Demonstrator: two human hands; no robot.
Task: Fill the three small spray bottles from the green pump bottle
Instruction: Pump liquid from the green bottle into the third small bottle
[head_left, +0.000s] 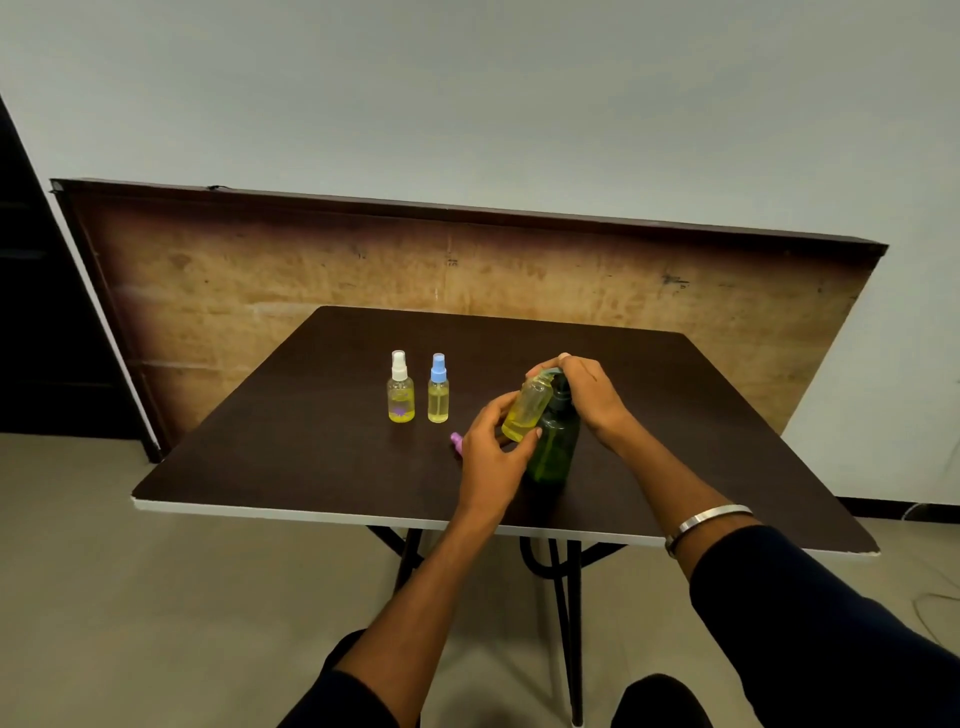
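Note:
The green pump bottle (556, 447) stands upright on the dark table (311, 441). My right hand (587, 395) lies over its pump head, fingers curled round it. My left hand (491, 452) grips an uncapped small spray bottle (527, 410), tilted with its mouth up against the pump spout; yellow liquid shows in it. Its pink spray cap (457, 442) lies on the table just left of my left hand. Two capped small spray bottles stand further left, each holding yellow liquid: one with a white cap (400, 389), one with a blue cap (438, 391).
A wooden board (363, 270) leans against the wall right behind the table. The table's near edge (311, 512) is white. My knees show below the table.

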